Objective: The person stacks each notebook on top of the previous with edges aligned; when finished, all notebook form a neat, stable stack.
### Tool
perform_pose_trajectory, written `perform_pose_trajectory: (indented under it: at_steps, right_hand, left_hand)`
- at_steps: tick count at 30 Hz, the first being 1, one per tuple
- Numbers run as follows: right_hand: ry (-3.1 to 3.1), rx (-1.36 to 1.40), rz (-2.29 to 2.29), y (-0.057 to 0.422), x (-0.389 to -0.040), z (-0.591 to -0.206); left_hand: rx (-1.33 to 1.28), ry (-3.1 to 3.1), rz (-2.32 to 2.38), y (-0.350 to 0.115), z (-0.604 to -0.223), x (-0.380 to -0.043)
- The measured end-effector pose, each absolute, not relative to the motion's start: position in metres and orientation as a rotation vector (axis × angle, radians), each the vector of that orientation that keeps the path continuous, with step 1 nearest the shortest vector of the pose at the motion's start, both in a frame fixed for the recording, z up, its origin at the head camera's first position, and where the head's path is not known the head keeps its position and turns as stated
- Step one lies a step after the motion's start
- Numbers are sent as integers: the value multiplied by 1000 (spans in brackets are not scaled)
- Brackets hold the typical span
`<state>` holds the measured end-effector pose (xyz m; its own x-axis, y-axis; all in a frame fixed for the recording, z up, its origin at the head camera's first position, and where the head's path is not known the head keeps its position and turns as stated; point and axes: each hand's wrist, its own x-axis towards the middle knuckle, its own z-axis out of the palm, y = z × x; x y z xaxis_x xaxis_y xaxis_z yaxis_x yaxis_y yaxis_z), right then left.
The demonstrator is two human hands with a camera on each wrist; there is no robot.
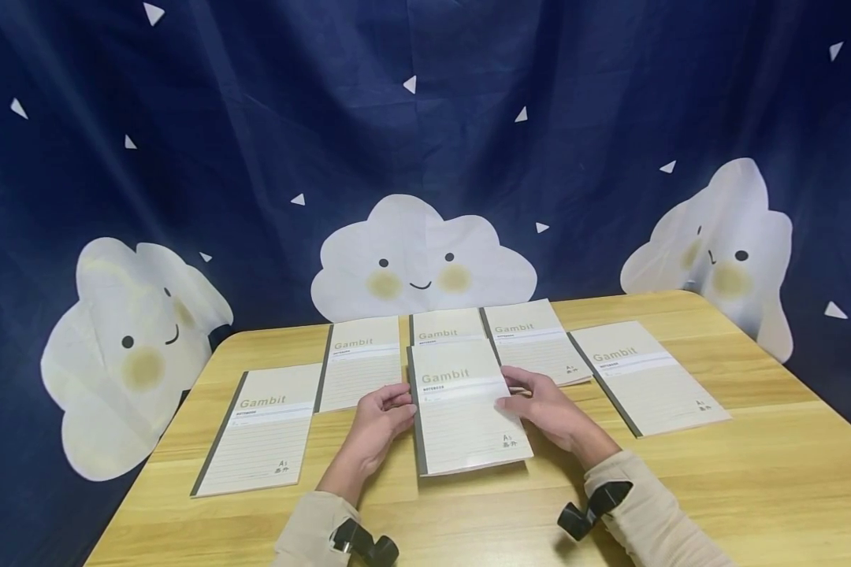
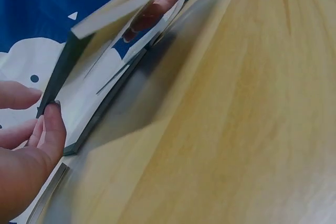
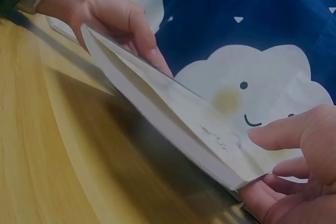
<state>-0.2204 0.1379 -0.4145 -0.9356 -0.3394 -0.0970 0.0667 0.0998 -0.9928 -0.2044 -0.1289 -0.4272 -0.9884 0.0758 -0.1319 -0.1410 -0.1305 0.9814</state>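
Note:
A cream Gambit notebook [image 1: 468, 421] with a dark spine is held above the table between both hands, tilted, its cover facing up. On its spine side, my left hand [image 1: 377, 433] pinches the dark edge between thumb and fingers, as the left wrist view shows. My right hand [image 1: 549, 409] grips the opposite edge; in the right wrist view its thumb [image 3: 278, 134] is over the cover and its fingers are underneath. Part of another notebook [image 1: 443, 323] behind is hidden by the held one. A shadow falls on the wood below.
Around the held one, more matching notebooks lie on the wooden table [image 1: 766, 480]: one at far left [image 1: 262, 433], one at back left [image 1: 362, 366], one at back right [image 1: 539, 339] and one at far right [image 1: 648, 382]. A blue cloud-patterned curtain [image 1: 411, 142] hangs behind.

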Motion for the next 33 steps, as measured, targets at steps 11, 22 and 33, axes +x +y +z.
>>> perform_pose_trajectory:
  at_steps: [11,22,33]
  right_hand:
    - [1979,-269,-1997,137,-219,-415]
    - [2062,-187,-2018,135,-223,-414]
    - [1884,-343,-2049,137,-221,-415]
  left_hand:
    - [-77,1846,2287,-130,-424,-204]
    - [-33,1754,2376,-128,-421,-203]
    - [23,1690,2498,-127,-422,-202]
